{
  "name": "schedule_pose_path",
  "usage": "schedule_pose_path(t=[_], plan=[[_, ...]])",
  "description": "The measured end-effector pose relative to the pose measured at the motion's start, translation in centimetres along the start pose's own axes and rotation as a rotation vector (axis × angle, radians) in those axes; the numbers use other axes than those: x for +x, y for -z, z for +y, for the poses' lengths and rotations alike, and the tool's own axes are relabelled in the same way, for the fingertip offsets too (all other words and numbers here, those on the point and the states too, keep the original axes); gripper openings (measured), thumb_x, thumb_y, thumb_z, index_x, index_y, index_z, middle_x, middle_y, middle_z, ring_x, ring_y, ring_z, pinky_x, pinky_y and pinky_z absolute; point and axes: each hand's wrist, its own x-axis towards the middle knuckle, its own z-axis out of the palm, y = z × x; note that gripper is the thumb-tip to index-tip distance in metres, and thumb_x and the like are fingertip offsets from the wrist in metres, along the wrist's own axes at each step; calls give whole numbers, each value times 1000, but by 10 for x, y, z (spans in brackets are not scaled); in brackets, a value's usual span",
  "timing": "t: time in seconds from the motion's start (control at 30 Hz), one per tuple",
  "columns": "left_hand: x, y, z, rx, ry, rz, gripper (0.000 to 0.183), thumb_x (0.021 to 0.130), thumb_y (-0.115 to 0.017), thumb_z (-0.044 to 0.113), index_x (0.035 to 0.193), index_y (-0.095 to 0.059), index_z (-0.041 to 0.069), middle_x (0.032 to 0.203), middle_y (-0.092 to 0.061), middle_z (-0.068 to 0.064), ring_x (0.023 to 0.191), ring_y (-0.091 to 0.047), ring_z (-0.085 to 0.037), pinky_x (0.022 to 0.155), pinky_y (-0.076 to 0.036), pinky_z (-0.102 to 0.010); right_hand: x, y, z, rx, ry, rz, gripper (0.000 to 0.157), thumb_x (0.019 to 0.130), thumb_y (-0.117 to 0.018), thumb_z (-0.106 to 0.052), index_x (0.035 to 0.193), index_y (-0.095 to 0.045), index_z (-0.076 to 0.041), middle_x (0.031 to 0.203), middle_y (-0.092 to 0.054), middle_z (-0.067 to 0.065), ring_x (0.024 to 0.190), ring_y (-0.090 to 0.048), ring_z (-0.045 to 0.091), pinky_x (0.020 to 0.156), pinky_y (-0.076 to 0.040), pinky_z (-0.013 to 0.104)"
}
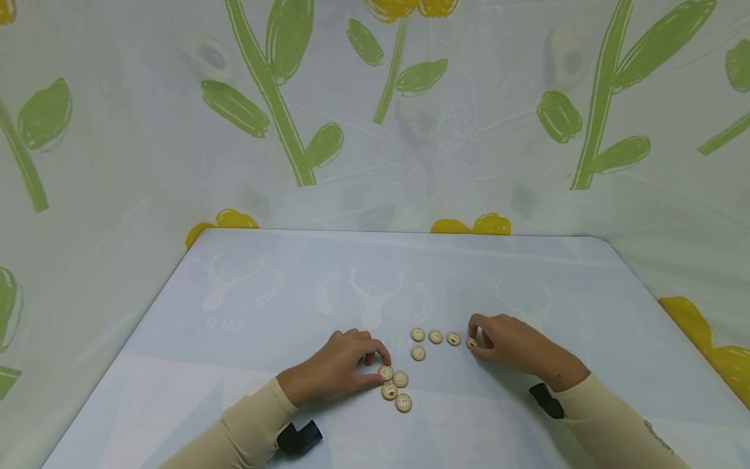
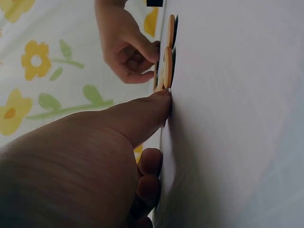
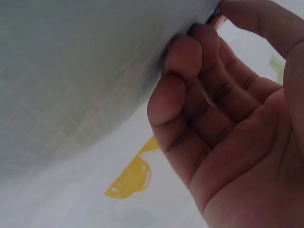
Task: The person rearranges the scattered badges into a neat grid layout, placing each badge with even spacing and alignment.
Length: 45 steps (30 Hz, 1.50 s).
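Note:
In the head view my left hand pinches a round pale wooden disc between thumb and index finger, low at the table. Right beside it lie more discs, bunched close together, with small dark face-like marks. On the other side, my right hand pinches the rightmost disc at the end of a short row, its fingertips covering part of it. The left wrist view has the left thumb against the edge of a disc. Curled fingers of the right hand rest near the tabletop in the right wrist view.
Several discs form the row leading left from the right hand, with one disc below its left end. The pale table has faint deer-head prints. Behind it hangs a white curtain with green leaves and yellow flowers.

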Motion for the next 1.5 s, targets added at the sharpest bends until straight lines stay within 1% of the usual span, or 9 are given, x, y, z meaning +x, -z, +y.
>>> schedule_pose_path(t=[0.23,0.4,0.5,0.6,0.7,0.83,1.1,1.27,1.5], plan=[[-1,2,1,4,13,0,17,88,-76,37,103,-69,34,84,-51,16,83,-45,-3,77,-30,-31,-2,-1,-8,9,41,-43,19,87,-75,-18,98,-60,-17,66,-53,-10,60,-46,4,58,-41,22],[0,2,2,13,0,10,17,89,-76,36,103,-69,33,84,-51,16,84,-45,-3,77,-30,-30,-5,-2,-16,7,79,-48,19,88,-75,-20,98,-60,-18,65,-52,-11,59,-46,2,57,-41,21],[0,2,2,13,-4,12,16,89,-76,35,103,-69,33,84,-51,15,84,-45,-3,77,-30,-31,-5,-2,-21,2,124,-35,18,88,-75,-19,98,-60,-18,64,-51,-12,58,-45,0,56,-41,20],[0,1,1,13,1,8,16,89,-76,35,103,-68,33,85,-52,15,85,-46,-3,78,-30,-31,-5,-3,-24,3,186,-4,16,88,-74,-15,98,-61,-16,63,-50,-13,57,-43,-1,55,-40,20],[1,1,1,16,2,6,16,89,-76,36,103,-68,33,86,-52,16,86,-46,-3,79,-31,-31,-4,-4,-25,-2,209,20,15,88,-73,-12,97,-61,-15,62,-48,-14,56,-42,-3,54,-40,19],[1,0,0,19,7,0,17,89,-75,38,103,-68,34,86,-52,17,86,-46,-2,79,-31,-31,-3,-5,-24,-10,192,16,16,89,-73,-12,97,-60,-16,61,-48,-14,55,-41,-2,54,-39,19],[2,2,1,10,14,-11,18,89,-75,38,105,-68,34,85,-52,16,86,-46,-3,80,-31,-32,-2,-6,-24,-25,191,3,16,88,-73,-12,98,-60,-17,61,-47,-14,55,-41,-2,55,-39,19],[1,2,0,7,10,-9,18,88,-76,36,104,-68,32,85,-52,14,85,-46,-3,79,-30,-33,-1,-6,-24,-22,195,1,15,89,-72,-13,98,-61,-16,61,-47,-14,56,-41,-2,55,-39,19],[1,0,-1,11,9,-14,16,89,-75,37,103,-68,34,85,-51,15,85,-46,-3,79,-30,-32,-1,-8,-24,-6,180,-3,16,89,-72,-12,99,-61,-17,62,-47,-13,57,-42,-2,55,-40,19]])
